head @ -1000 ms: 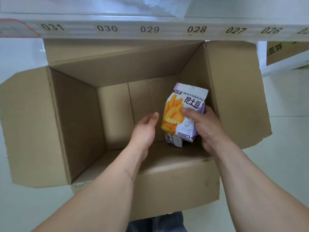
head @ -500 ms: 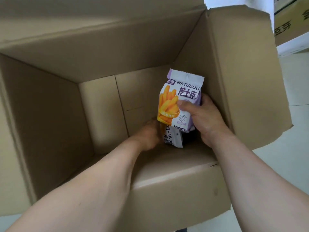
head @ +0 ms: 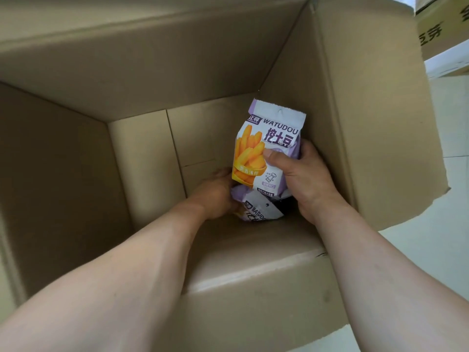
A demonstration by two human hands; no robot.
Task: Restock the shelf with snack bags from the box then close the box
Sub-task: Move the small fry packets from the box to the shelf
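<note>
**Two hands reaching into an open cardboard box for snack bags**

Seen from above, both bare forearms reach down into a large open cardboard box (head: 142, 80) with its flaps folded outward. The right hand (head: 303, 177) grips an upright snack bag (head: 269, 148), thumb across the front and fingers wrapped behind it out of sight. The bag is purple and white, pictures orange fries and reads "WATUDOU". Just below that hand, and touching the upright bag's lower edge, a second snack bag (head: 256, 208) of the same kind lies tilted on the box floor; only its top part shows. The left hand (head: 215, 196) is curled against this lower bag's left side, its fingertips hidden behind the two bags, so how firmly it holds cannot be made out. Beyond the right hand, past the box's right flap, a pale tiled floor (head: 446, 118) shows, and another carton (head: 436, 31) is cut off at the upper corner.
</note>
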